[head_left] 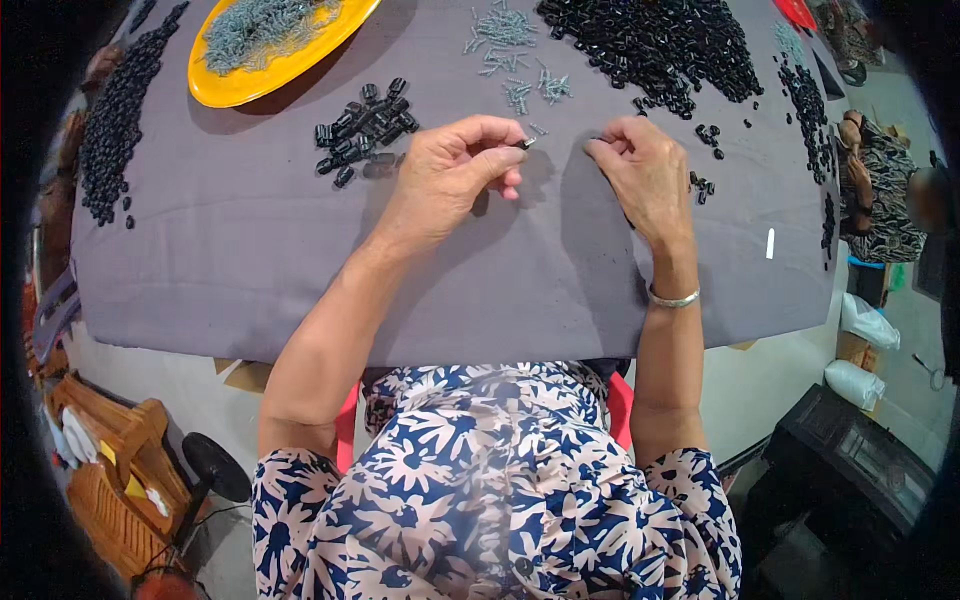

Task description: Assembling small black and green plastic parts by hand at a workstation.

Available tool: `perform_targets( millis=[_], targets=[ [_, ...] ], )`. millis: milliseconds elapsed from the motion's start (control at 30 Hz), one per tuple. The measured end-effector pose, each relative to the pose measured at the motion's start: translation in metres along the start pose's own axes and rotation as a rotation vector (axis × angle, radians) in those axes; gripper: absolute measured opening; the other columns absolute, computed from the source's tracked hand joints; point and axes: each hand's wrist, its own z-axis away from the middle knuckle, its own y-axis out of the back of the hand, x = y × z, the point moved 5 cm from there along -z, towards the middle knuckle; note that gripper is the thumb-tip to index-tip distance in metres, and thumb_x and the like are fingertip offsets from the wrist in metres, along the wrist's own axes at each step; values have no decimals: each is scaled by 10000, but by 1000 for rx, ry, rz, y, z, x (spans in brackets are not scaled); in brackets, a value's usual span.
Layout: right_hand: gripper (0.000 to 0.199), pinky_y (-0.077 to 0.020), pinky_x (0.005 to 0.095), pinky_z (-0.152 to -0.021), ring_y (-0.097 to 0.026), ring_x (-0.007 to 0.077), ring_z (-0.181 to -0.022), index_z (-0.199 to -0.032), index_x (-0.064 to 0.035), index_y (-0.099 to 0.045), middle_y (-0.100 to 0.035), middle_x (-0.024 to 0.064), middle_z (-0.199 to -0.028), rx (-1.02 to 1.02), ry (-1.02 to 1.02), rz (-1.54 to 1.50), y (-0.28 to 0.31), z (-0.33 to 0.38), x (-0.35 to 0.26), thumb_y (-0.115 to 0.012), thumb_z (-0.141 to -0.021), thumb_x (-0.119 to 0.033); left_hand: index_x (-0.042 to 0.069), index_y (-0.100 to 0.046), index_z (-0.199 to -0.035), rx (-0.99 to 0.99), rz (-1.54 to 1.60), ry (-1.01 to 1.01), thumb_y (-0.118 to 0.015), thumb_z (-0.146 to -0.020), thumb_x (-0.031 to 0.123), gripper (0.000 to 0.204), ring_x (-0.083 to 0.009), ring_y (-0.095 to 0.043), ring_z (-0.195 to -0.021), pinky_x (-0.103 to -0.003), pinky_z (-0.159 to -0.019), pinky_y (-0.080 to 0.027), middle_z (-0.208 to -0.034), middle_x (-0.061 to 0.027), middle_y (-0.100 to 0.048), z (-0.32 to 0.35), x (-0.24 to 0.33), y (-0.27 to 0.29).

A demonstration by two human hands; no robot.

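Nearest the camera, a floral shirt [450,480] is worn by the person seated before a grey cloth [480,300]; both forearms are reached forward, the left slanted inward, the right held nearly straight, its wrist ringed by a silver bracelet [675,299]; over the middle of the cloth, a small black piece [523,145] with a bright metal tip is pinched between the thumb and forefinger of the left hand [450,175]; the right hand [645,170] is poised well apart from it, back upward, thumb and fingertips drawn toward one another, though whether anything is gripped there cannot be told; the step in hand is judged to be the handling of one piece and its metal part, and a steady left pinch, with the right fingertips brought close, would seem to be called for next; just beside the left hand, shiny black caps [365,130] are clustered; ahead, between the hands, silvery screws [517,95] are scattered in small groups; farther off, a heap of black parts [660,50] is spread at the right, and more silvery screws are piled on a yellow plate [225,92] at the left.
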Motion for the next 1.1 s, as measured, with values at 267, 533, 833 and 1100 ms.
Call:
perform_targets(
  millis=[267,533,833,1100],
  targets=[
    [112,-467,337,-585,-568,221,-606,-807,-7,-615,-586,98,-716,-23,144,-18,-6,5,-11,-695,-755,-64,-5,-639,-1038,8,2,-25,-631,-922,104,159,-89,-596,-685,-215,-639,-501,-811,-28,-622,-1,-4,0],
    [132,-480,348,-638,-586,253,-690,-904,-15,-631,-594,104,-826,7,336,9,-1,20,-12,-677,-781,-17,14,-645,-1027,32,20,-17,-652,-892,96,158,-73,-610,-629,-189,-521,-455,-782,-21,-645,-1,-7,1],
    [129,-485,266,-624,-592,133,-674,-889,4,-628,-613,51,-782,-73,236,-234,-1,18,-7,-662,-767,33,24,-642,-1037,16,-41,36,-648,-900,99,156,-64,-599,-655,-197,-559,-469,-788,-10,-631,-1,-4,-4],
    [112,-479,219,-634,-575,66,-692,-911,8,-642,-628,12,-788,-106,204,-507,-6,13,-43,-653,-807,49,5,-649,-1018,28,-63,-92,-598,-916,40,119,-54,-580,-688,-208,-637,-516,-856,9,-598,0,-6,-4]
  ],
)
